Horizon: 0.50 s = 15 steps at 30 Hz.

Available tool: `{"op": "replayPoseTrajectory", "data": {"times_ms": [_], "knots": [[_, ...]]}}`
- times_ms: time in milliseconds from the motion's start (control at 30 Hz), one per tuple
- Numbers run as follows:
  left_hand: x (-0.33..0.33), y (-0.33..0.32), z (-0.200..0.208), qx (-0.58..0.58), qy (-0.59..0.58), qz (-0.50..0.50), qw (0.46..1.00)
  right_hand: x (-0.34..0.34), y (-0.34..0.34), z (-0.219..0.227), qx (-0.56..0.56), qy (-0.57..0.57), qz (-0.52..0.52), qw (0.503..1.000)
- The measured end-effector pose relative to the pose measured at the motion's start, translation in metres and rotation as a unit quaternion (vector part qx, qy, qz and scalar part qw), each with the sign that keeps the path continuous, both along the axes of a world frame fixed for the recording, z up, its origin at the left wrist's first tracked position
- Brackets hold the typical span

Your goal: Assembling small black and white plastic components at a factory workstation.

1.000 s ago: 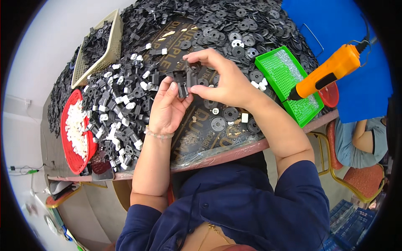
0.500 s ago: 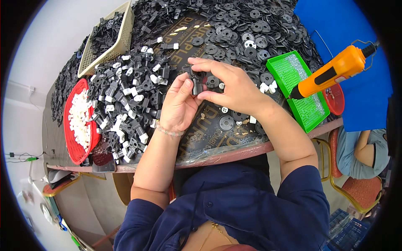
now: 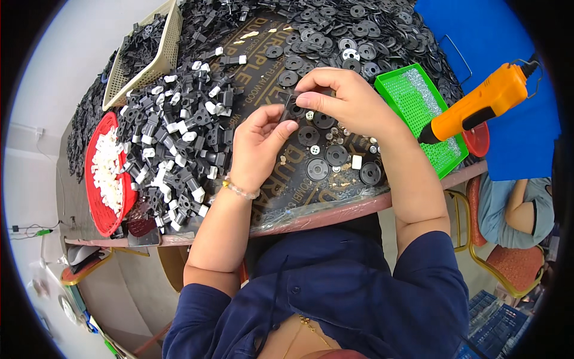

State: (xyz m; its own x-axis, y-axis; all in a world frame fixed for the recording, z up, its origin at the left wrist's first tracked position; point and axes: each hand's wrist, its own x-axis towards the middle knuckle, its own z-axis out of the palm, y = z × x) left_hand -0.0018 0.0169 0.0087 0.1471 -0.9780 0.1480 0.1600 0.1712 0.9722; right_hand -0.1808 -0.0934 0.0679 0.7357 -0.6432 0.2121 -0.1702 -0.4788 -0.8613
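Over the middle of the table, my left hand (image 3: pixel 258 142) grips a small black plastic part (image 3: pixel 288 107) between thumb and fingers. My right hand (image 3: pixel 344 100) comes to it from the right, with its thumb and fingertips closed at the part's upper end. Fingers cover much of the part, so its full shape is hidden. Below my hands lie black round discs (image 3: pixel 336 155), small white round pieces and a white block (image 3: pixel 357 162). Left of my left hand spreads a heap of black parts with white ends (image 3: pixel 179 140).
A red basket (image 3: pixel 95 206) of white pieces and a beige basket (image 3: pixel 169 51) of black parts stand left. At right, an orange electric screwdriver (image 3: pixel 472 102) hangs over a green tray (image 3: pixel 445 173) holding small metal pieces. Black discs (image 3: pixel 365 30) pile up behind. Another person's arm (image 3: pixel 519 209) shows far right.
My right hand has tilted and its fingers have drawn in toward the part's upper end. The part has turned slightly in my left hand. The whole view has shifted a little.
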Motion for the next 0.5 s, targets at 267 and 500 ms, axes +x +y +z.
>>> {"op": "replayPoseTrajectory", "data": {"times_ms": [267, 500], "knots": [[-0.001, 0.004, 0.006, 0.013, -0.120, 0.023, 0.992, -0.004, 0.003, 0.001, 0.044, -0.028, 0.004, 0.999], [0.018, -0.011, -0.005, 0.034, 0.189, 0.037, 0.981, -0.028, -0.033, -0.027, -0.180, 0.246, -0.118, 0.945]]}}
